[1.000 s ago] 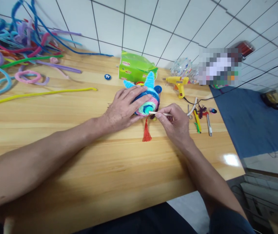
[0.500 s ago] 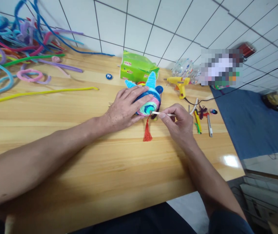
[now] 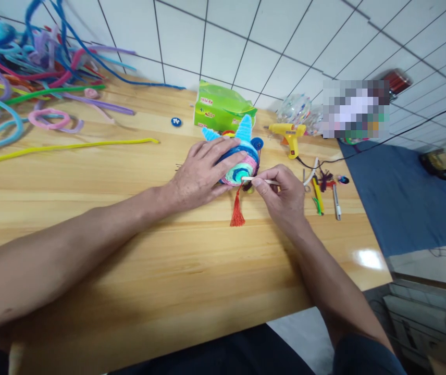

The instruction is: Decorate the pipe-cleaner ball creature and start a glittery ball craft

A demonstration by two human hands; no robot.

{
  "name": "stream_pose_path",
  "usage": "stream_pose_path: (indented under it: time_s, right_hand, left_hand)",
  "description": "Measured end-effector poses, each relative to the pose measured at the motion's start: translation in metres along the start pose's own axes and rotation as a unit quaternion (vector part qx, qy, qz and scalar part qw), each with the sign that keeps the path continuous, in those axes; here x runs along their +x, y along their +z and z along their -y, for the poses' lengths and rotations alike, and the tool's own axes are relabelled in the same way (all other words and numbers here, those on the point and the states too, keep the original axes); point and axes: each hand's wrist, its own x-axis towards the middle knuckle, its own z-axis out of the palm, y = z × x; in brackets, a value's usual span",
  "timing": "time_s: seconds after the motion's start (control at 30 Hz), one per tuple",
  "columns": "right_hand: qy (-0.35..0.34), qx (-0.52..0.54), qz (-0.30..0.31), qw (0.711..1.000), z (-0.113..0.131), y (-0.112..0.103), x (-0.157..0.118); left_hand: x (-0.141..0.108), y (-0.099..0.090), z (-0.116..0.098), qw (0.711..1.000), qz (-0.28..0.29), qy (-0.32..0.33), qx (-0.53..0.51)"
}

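Fingers of the right hand [image 3: 285, 195] are pinched narrow on a thin pale stick [image 3: 265, 181]; those of the left hand [image 3: 201, 174] are curled over the striped round object [image 3: 247, 160], holding it at the right hand's 10 o'clock.

Change noted: relative to the object, the right hand sits slightly closer than half a second ago. I read this as the stick being worked at the spiral's centre, close by the red tassel's cord. Whether the tip touches, I cannot tell.

Positions from the object: red tassel [image 3: 237, 211] at 6 o'clock, flat on the table [image 3: 191, 286]; green packet [image 3: 223, 108] near 12; yellow glue gun [image 3: 291, 139] at 2; pen [image 3: 337, 202] at 4; loose blue button [image 3: 176, 121] at 10.
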Motion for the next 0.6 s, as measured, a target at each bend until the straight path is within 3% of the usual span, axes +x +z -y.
stream_pose_path:
  time_s: [0.6]
  right_hand:
    - [-0.015,0.023,-0.014,1.000,-0.0028,0.0022,-0.0012]
  left_hand:
    - [-0.0005,-0.0051,-0.0045,0.999,0.010,-0.004,-0.030]
